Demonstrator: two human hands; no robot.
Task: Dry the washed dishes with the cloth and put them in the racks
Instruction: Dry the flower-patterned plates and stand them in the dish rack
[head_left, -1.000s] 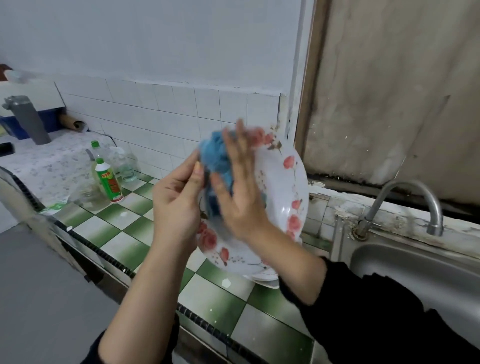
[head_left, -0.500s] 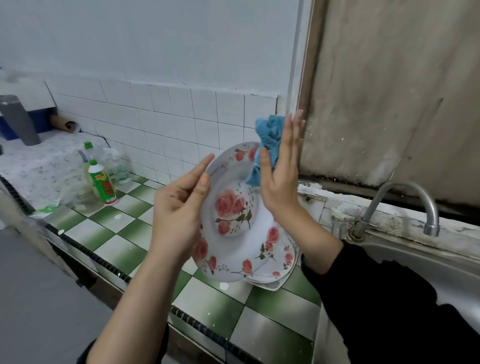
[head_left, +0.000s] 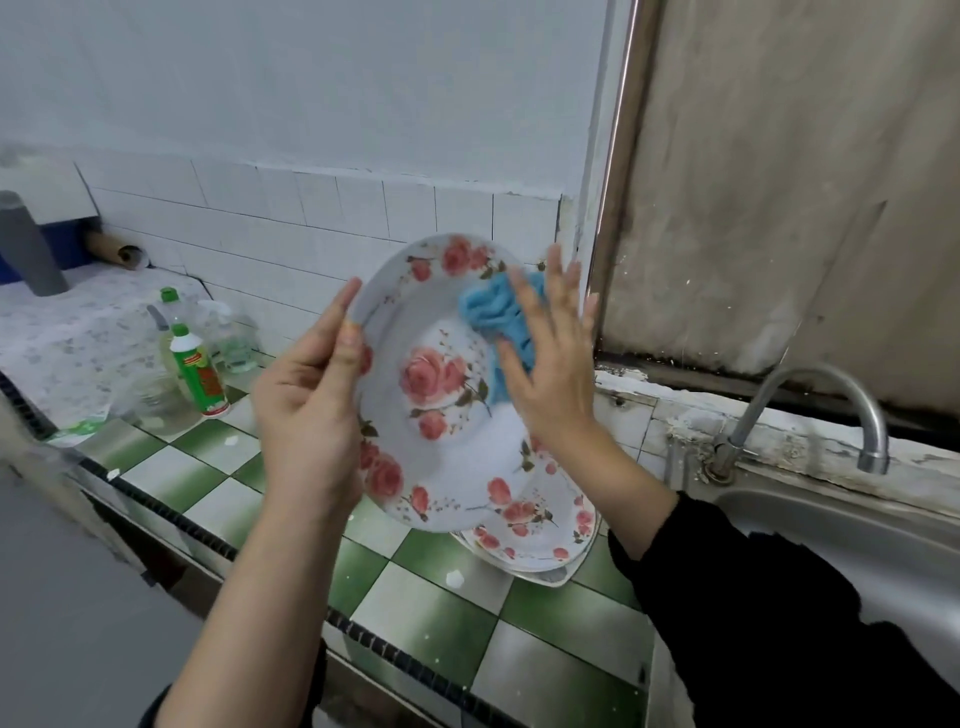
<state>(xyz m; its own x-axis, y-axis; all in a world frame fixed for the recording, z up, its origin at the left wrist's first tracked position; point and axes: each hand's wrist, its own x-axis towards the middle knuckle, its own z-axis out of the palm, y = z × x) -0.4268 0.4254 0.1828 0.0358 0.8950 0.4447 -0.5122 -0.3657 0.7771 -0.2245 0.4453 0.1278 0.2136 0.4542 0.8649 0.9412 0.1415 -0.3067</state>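
Observation:
A white deep plate with pink roses (head_left: 441, 395) is held upright above the counter, its inside facing me. My left hand (head_left: 306, 410) grips its left rim, thumb on the front edge. My right hand (head_left: 550, 364) presses a blue cloth (head_left: 498, 322) flat against the plate's upper right inside, fingers straight and spread. Below it a stack of more rose plates (head_left: 540, 535) lies on the green and white tiled counter (head_left: 431, 613).
A steel sink (head_left: 841, 535) with a curved tap (head_left: 810, 410) is at the right. Bottles of dish soap (head_left: 197, 364) and clear containers stand at the left by the tiled wall. No rack is in view.
The plate has turned more upright and rose slightly. My right hand with the cloth moved from the plate's top edge down onto its inner right side.

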